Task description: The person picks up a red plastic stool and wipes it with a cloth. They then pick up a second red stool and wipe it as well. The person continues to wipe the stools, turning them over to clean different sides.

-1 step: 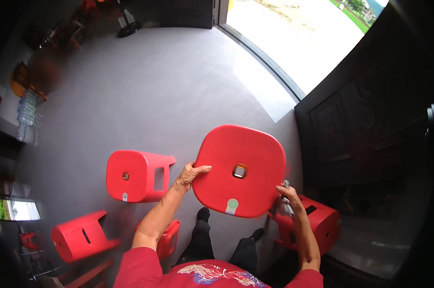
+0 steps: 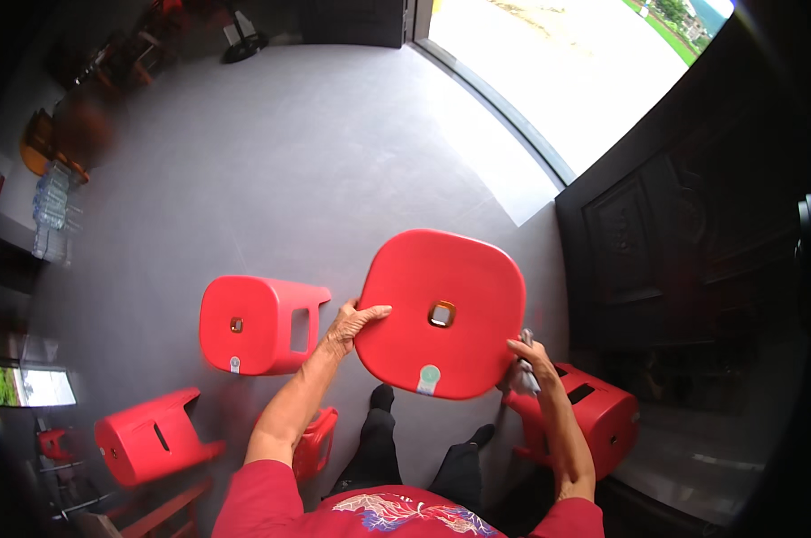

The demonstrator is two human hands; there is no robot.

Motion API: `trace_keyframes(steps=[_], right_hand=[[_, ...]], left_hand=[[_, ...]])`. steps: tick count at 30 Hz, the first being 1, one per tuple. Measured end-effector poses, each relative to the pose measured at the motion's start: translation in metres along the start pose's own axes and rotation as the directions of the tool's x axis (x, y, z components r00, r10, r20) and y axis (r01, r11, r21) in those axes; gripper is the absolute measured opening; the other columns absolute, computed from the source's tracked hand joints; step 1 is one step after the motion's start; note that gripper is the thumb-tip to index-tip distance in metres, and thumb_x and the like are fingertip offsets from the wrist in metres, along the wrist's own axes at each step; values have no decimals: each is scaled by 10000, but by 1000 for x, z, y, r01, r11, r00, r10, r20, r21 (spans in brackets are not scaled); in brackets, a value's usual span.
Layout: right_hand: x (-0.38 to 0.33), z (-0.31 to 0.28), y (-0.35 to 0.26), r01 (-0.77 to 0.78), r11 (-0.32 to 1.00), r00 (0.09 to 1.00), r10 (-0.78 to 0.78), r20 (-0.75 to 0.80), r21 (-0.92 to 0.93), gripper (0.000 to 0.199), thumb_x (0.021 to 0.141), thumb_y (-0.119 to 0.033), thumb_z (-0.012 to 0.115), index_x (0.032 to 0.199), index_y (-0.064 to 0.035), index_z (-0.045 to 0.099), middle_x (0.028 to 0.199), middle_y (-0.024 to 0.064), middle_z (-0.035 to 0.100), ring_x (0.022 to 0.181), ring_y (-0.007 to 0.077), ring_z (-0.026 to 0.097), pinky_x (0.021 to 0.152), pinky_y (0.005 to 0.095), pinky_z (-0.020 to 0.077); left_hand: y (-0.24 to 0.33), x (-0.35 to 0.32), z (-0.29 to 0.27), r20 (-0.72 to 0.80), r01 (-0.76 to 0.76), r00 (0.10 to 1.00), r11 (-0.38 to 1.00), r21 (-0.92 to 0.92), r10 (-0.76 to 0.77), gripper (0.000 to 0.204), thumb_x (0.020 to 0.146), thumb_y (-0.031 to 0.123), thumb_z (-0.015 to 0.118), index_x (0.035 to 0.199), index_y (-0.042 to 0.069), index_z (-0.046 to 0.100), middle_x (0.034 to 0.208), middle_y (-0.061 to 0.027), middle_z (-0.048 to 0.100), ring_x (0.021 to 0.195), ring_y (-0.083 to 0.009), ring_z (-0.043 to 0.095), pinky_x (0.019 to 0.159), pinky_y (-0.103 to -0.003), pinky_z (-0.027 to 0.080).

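Above a grey floor (image 2: pixel 271 170), both hands, left hand (image 2: pixel 350 325) and right hand (image 2: pixel 524 359), grip a raised red stool (image 2: pixel 441 312) by opposite edges. Mid-carry, apparently; setting it down calls for a level lowering clear of the toppled stools (image 2: pixel 258 325).

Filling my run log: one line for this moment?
left hand: grips red stool left edge | right hand: grips right edge | stool: lifted, seat facing camera

Both forearms bare, coming up from red sleeves at the lower edge. Left hand (image 2: pixel 350 325) raised ahead of the chest, wrist bent slightly, thumb stretched out to the right and fingers curled under, clamped on the left rim of the red stool (image 2: pixel 441 312). Right hand (image 2: pixel 524 357) lower and further right, fingers bent at the opposite rim, a small grey thing pinched in them. Elbows bent, arms spread apart
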State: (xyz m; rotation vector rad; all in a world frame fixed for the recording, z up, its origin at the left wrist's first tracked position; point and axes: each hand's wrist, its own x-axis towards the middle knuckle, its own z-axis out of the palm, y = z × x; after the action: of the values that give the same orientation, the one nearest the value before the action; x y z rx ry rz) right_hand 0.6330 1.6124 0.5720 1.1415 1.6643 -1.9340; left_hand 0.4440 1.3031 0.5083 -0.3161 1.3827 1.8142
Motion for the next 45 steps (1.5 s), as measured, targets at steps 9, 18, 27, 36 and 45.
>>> trace_keyframes(steps=[9, 18, 27, 36, 45], right_hand=[[172, 110, 53, -54, 970, 996, 35, 84, 237, 442, 689, -290, 751, 984, -8, 581, 823, 27, 570, 668, 114, 533, 591, 273, 434], [237, 135, 85, -47, 935, 992, 4, 123, 352, 268, 702, -177, 735, 868, -6, 610, 719, 50, 606, 540, 112, 564, 450, 272, 442], [245, 148, 91, 32, 945, 999, -37, 9, 324, 291, 663, -180, 752, 852, -22, 596, 714, 29, 589, 568, 103, 538, 505, 256, 437], [239, 136, 120, 115, 963, 993, -107, -46, 242, 368, 671, -207, 734, 932, -5, 570, 781, 44, 570, 675, 107, 531, 593, 282, 458], [90, -15, 280, -69, 931, 979, 133, -157, 358, 167, 728, -183, 681, 766, -59, 576, 671, 11, 547, 581, 85, 499, 504, 251, 406]], left_hand=[[-51, 48, -127, -420, -190, 887, 981, 42, 190, 549, 668, 138, 786, 1094, -51, 494, 948, -127, 617, 814, -196, 617, 745, -327, 528], [-94, 83, -164, -505, -183, 827, 968, 173, 247, 634, 640, 280, 813, 1113, -26, 522, 1005, -114, 603, 885, -201, 585, 801, -336, 489], [-105, 101, -184, -457, -106, 866, 968, 228, 202, 639, 697, 301, 778, 1161, -23, 482, 1090, -108, 569, 964, -216, 561, 848, -356, 463], [-112, 114, -186, -462, 11, 876, 953, 304, 137, 645, 778, 224, 707, 1255, -50, 372, 1181, -131, 521, 1018, -222, 547, 861, -355, 473], [-107, 142, -92, -557, 348, 689, 462, 816, 464, 889, 715, 189, 743, 1364, -54, 186, 1233, -220, 457, 1044, -267, 535, 873, -369, 457]])
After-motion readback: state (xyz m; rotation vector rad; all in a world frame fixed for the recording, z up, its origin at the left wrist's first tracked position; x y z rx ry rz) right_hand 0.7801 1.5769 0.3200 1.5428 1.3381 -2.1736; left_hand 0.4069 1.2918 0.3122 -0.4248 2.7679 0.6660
